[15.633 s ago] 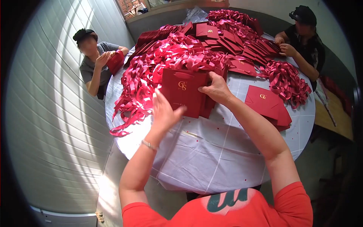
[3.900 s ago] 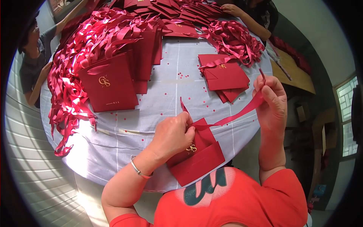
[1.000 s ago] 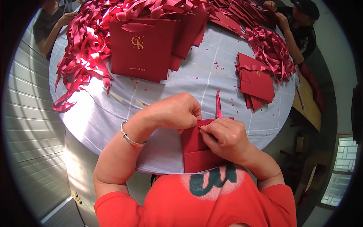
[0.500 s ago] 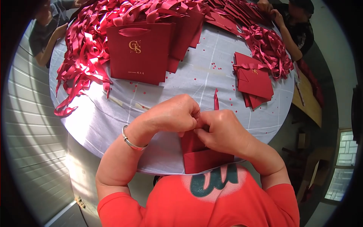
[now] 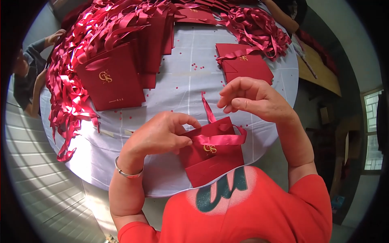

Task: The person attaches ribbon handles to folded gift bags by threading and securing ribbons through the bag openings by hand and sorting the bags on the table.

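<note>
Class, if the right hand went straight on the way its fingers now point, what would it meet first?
Probably the narrow ribbon end just left of the right hand. How high the hand is held is unclear, so it might pass over instead.

Left hand [image 5: 164, 133] points to two o'clock, thumb and forefinger parted; right hand [image 5: 259, 100], loosely curved, to nine.

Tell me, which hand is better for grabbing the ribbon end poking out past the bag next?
Probably the right hand: it looks empty, and its fingers seem nearer that ribbon end. The left hand is at the left edge of the bag.
</note>
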Demonstrator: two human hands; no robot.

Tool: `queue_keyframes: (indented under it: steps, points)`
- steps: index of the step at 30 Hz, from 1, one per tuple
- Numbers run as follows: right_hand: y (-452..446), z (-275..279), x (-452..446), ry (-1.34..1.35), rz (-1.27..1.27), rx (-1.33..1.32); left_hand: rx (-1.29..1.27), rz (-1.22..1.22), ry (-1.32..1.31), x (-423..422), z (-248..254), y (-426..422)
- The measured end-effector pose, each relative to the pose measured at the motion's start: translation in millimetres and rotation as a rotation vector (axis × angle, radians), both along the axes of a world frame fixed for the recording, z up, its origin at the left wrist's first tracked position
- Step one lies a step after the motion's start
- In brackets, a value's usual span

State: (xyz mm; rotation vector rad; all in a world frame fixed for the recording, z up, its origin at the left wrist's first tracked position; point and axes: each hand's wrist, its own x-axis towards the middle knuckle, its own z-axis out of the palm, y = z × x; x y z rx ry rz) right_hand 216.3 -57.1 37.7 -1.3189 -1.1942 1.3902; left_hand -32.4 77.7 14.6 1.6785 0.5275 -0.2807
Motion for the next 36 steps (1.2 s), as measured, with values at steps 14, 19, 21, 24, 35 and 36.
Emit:
queue_keyframes:
  steps: [14,19,21,24,35,36]
  points:
    - [45.5,-9.8,-39.8,-0.435,0.363,-0.019,0.099,0.071,-0.039,-5.5,5.5,-12.1]
    - [64.4,-21.1,-43.1,-0.400,0.505,-0.074,0.131,-0.020,-0.064,-8.5,1.6,-5.9]
    - [66.8,-24.2,-43.4,-0.395,0.577,-0.057,0.131,-0.027,-0.060,-8.4,1.1,-6.0]
    - [65.6,-28.9,-40.9,-0.312,0.542,-0.016,0.050,0.030,-0.020,-6.7,3.4,-7.5]
    - [-6.2,24.6,-7.2,-0.702,0.568,0.087,-0.028,0.057,0.019,-3.1,0.7,-5.1]
    - [-11.5,18.9,-10.0,-0.688,0.498,0.175,-0.025,0.064,0.023,-3.9,-0.8,-4.7]
